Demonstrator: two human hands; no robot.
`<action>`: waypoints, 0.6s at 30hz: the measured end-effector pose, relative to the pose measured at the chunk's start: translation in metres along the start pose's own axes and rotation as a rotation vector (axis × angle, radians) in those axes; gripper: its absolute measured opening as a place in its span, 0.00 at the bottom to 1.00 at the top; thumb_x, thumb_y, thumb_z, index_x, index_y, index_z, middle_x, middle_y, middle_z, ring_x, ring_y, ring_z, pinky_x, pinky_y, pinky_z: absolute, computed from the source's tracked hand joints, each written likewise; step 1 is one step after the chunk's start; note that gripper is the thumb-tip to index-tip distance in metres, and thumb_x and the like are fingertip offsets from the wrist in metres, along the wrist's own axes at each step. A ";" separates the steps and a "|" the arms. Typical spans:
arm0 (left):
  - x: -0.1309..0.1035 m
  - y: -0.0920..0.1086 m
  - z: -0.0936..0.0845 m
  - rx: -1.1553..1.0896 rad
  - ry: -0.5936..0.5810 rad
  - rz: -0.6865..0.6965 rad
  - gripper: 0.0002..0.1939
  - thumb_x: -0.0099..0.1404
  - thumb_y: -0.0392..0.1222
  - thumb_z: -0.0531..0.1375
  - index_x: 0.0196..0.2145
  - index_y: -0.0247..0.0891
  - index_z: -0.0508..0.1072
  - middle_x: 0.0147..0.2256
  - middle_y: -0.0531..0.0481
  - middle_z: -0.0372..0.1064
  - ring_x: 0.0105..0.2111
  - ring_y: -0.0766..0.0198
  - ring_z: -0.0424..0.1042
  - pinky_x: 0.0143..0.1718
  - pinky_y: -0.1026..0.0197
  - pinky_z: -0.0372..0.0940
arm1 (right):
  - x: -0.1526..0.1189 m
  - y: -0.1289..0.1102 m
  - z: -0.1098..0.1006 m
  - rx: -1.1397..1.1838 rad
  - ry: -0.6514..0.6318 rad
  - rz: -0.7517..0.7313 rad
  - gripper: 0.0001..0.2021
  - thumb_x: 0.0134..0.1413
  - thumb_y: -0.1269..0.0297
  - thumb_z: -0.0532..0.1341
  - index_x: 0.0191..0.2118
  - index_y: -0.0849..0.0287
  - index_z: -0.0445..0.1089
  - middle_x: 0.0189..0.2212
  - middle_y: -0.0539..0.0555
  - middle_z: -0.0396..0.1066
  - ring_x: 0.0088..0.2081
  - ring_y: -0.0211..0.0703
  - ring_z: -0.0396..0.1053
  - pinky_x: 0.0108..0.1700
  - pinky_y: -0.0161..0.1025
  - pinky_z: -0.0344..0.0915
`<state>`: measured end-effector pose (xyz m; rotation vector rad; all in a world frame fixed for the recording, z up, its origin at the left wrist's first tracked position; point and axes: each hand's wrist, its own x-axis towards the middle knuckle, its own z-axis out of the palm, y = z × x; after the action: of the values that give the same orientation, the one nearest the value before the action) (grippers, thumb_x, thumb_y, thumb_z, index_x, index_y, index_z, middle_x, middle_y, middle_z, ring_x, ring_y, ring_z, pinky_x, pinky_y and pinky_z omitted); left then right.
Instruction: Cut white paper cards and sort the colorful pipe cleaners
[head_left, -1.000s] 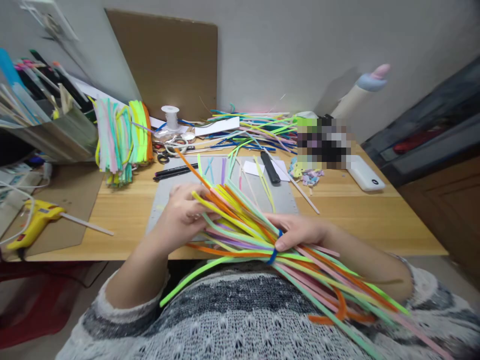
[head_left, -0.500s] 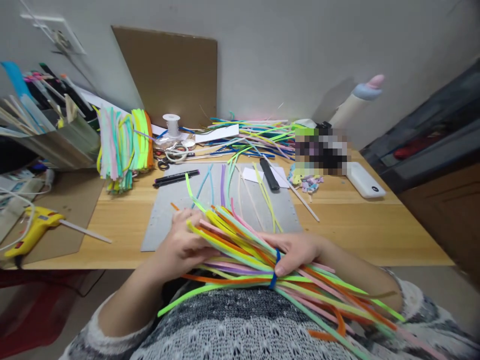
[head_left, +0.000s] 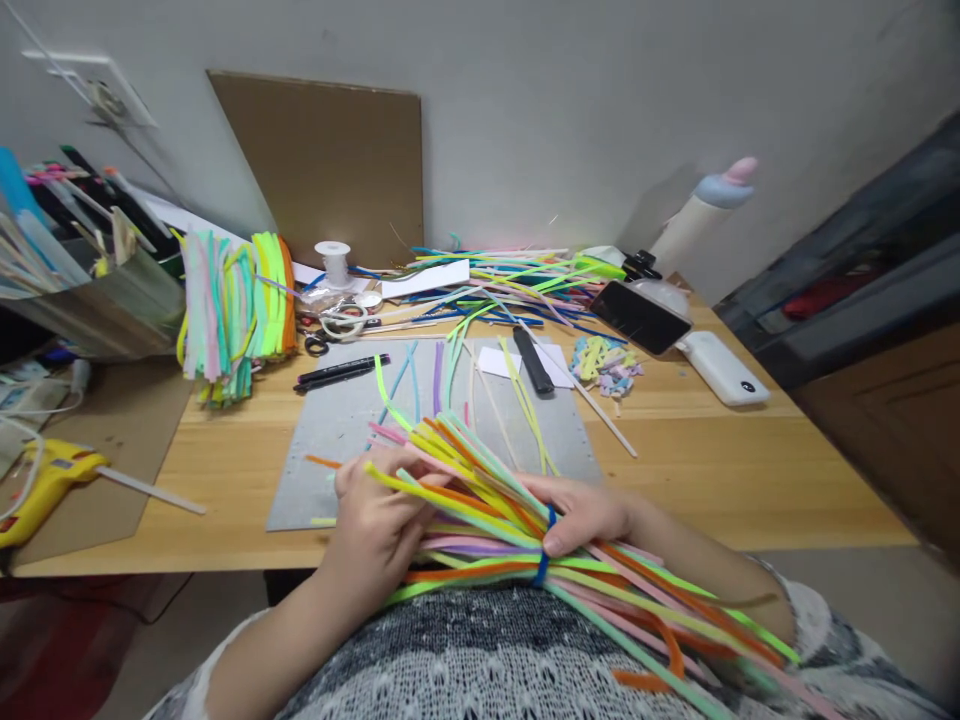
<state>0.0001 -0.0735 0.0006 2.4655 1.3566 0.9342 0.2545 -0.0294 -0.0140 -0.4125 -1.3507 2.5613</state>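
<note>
A bundle of colourful pipe cleaners (head_left: 480, 490) lies across my lap, cinched near its middle by a blue tie (head_left: 546, 545). My right hand (head_left: 589, 515) wraps round the bundle at the tie, with the thumb on top. At the bundle's left end, my left hand (head_left: 382, 520) has its fingers curled among the strands and grips some of them. Part of its fingers is hidden by yellow and orange strands. Behind the bundle is a grey cutting mat (head_left: 300, 490) with loose pipe cleaners on it.
A yellow glue gun (head_left: 52, 480) lies at the left. Behind the mat are black markers (head_left: 341, 372), scissors (head_left: 316, 343), a white spool (head_left: 334, 262) and a pipe-cleaner pile (head_left: 510, 280). A phone (head_left: 641, 317) and a white device (head_left: 724, 370) lie at the right.
My left hand has moved slightly down and in along the strands, and the lower green strand's free end is now less visible. The view has shifted a little. My right hand still holds the tie.
</note>
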 end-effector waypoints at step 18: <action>0.013 0.015 -0.005 -0.152 -0.104 0.241 0.08 0.65 0.34 0.56 0.40 0.42 0.73 0.36 0.51 0.73 0.36 0.63 0.65 0.37 0.57 0.57 | -0.002 -0.002 0.003 -0.194 0.033 -0.023 0.40 0.46 0.56 0.66 0.64 0.58 0.53 0.59 0.55 0.59 0.61 0.49 0.54 0.62 0.42 0.49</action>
<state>0.0124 -0.0722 0.0161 2.5568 0.9348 0.9048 0.2549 -0.0312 -0.0099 -0.4667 -1.5884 2.4030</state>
